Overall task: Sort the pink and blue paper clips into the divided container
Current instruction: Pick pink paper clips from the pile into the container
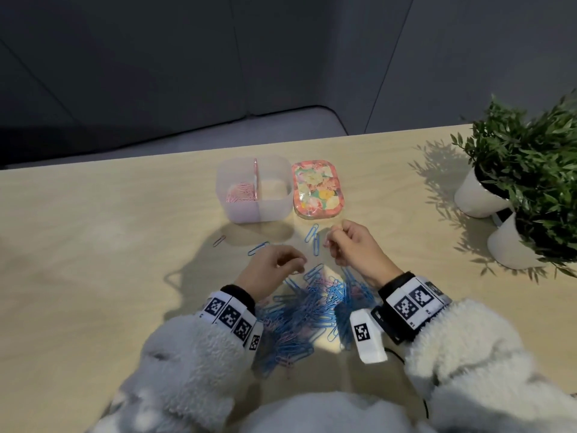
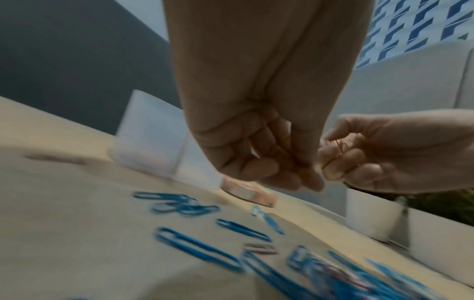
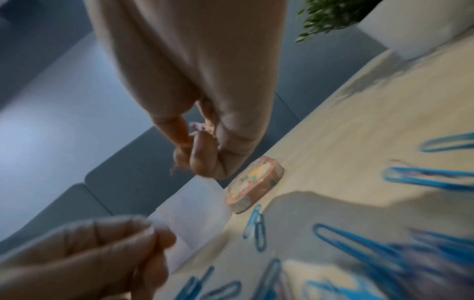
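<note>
A clear divided container [image 1: 282, 170] stands at the table's far middle. Its left compartment holds pink clips [image 1: 240, 192] and its right compartment looks bare. A mixed pile of mostly blue clips [image 1: 309, 310] lies between my wrists. My right hand [image 1: 331, 242] hovers in front of the lid with its fingers curled, pinching a small bunch of pink clips [image 2: 339, 148], which are also visible in the right wrist view as pink clips [image 3: 202, 130]. My left hand [image 1: 299, 267] hangs over the pile's far edge, fingers curled, with thin pink wire [image 2: 282, 155] faintly showing between them.
A floral lid [image 1: 316, 190] lies right of the container. A lone pink clip [image 1: 219, 240] and loose blue clips [image 1: 314, 237] sit in front of the container. Two white plant pots [image 1: 477, 196] [image 1: 512, 245] with leafy plants stand at the right edge.
</note>
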`<state>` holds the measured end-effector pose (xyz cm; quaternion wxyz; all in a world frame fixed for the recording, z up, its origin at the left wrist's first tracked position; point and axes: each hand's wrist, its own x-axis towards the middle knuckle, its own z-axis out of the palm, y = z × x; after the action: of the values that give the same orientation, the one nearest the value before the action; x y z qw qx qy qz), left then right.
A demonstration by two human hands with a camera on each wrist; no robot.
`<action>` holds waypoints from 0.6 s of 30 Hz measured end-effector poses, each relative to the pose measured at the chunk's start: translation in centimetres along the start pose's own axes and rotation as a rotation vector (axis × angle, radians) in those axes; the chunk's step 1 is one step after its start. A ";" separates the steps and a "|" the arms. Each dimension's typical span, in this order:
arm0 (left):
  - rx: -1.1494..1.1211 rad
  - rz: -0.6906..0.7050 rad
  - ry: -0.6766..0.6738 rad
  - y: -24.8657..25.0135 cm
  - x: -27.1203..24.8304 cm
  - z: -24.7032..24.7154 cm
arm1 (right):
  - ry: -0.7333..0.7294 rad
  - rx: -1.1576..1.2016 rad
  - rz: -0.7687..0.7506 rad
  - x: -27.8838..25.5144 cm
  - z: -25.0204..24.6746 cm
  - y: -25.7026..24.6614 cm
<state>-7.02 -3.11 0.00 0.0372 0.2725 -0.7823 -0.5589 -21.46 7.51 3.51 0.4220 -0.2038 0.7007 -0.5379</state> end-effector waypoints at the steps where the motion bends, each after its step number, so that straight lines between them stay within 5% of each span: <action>1: 0.071 -0.018 0.093 -0.9 -0.1 -1.0 | -0.041 -0.019 -0.013 0.7 0.4 -0.9; 6: 0.458 -0.261 0.547 -5.1 -0.4 -7.0 | -0.139 -0.104 -0.085 5.2 4.9 -5.9; 11: 0.470 -0.423 0.514 -6.3 0.5 -9.3 | -0.112 -0.291 -0.199 10.3 11.1 -8.0; 18: 0.511 -0.450 0.443 -6.7 1.7 -9.5 | -0.239 -0.493 -0.177 12.8 13.9 -8.0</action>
<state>-2.47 -13.52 -2.91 0.0125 0.5511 -0.7900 -0.2685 -18.72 -12.75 5.30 0.3907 -0.4227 0.7351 -0.3583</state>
